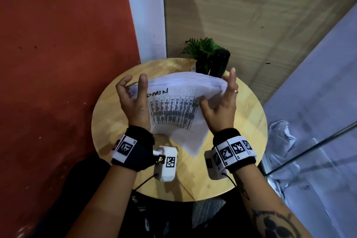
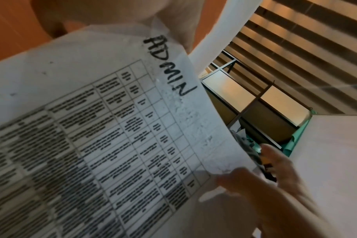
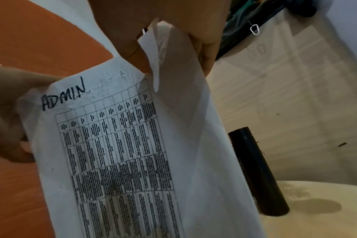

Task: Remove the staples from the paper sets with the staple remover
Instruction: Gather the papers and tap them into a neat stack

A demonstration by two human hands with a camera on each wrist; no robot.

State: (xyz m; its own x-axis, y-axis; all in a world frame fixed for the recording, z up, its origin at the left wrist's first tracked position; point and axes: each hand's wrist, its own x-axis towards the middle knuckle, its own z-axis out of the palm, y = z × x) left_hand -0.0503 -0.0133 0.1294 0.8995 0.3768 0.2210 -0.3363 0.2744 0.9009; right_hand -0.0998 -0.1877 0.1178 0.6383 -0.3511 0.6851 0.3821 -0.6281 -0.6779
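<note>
Paper set (image 1: 173, 110) marked ADMIN held up above round table (image 1: 249, 121); left hand (image 1: 133, 102) pinches its top-left corner, right hand (image 1: 220, 108) pinches top-right, likely spreading the top edge to find the staple; staple remover not visible; black cylinder (image 1: 219, 63) behind.

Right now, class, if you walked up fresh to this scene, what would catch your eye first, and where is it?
First, the paper set held up over the middle of the round wooden table, with ADMIN handwritten above a printed grid. The left hand grips its left edge and the right hand its right. Behind it, at the table's far edge, stand a black cylinder and a green plant.
</note>
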